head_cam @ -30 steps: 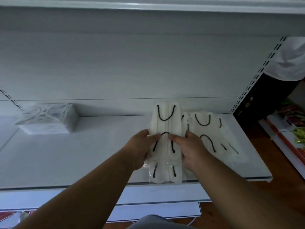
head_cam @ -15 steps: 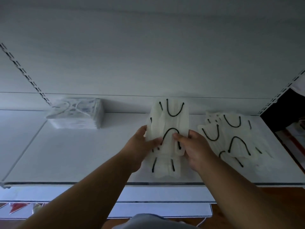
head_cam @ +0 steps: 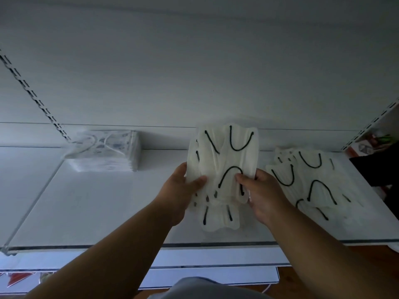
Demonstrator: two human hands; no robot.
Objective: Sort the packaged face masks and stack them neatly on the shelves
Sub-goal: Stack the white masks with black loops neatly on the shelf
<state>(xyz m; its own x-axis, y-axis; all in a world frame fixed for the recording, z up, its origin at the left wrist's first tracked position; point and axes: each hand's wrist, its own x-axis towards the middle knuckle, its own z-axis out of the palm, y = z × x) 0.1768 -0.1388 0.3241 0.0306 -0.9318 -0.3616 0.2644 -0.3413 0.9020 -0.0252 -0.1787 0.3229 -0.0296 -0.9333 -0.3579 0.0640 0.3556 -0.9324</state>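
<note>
Gripping a fanned bundle of white packaged masks with black ear loops (head_cam: 224, 167) between them above the white shelf (head_cam: 90, 210), the left hand (head_cam: 180, 194) and right hand (head_cam: 262, 196) sit between a neat wrapped stack (head_cam: 105, 151) far left and a loose pile (head_cam: 311, 182) just right.

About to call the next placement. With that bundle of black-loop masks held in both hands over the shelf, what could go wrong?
1. The held bundle is already fanned out between left hand and right hand; slick packets may slide apart.
2. The loose pile on the right is splayed, so stacking there could topple.
3. Setting it near the shelf front edge risks a drop.
</note>
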